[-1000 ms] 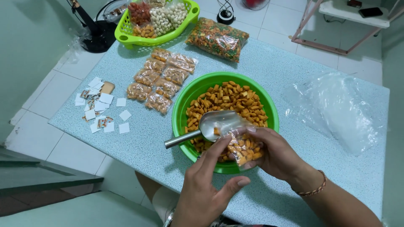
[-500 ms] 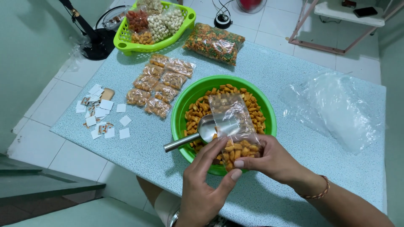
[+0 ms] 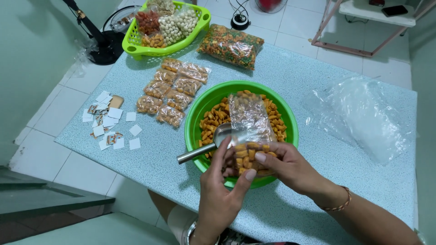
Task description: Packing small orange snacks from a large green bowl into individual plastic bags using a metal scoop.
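Over the near rim of the round green plastic bowl (image 3: pixel 194 119) of orange crackers, your left hand (image 3: pixel 222 190) and right hand (image 3: pixel 284 165) pinch a small clear plastic bag (image 3: pixel 249 136) partly filled with crackers. Its long axis runs up and away from you, open mouth farthest from your fingers. Both hands grip the filled bottom end, the steel scoop (image 3: pixel 206 145) lying just to their left.
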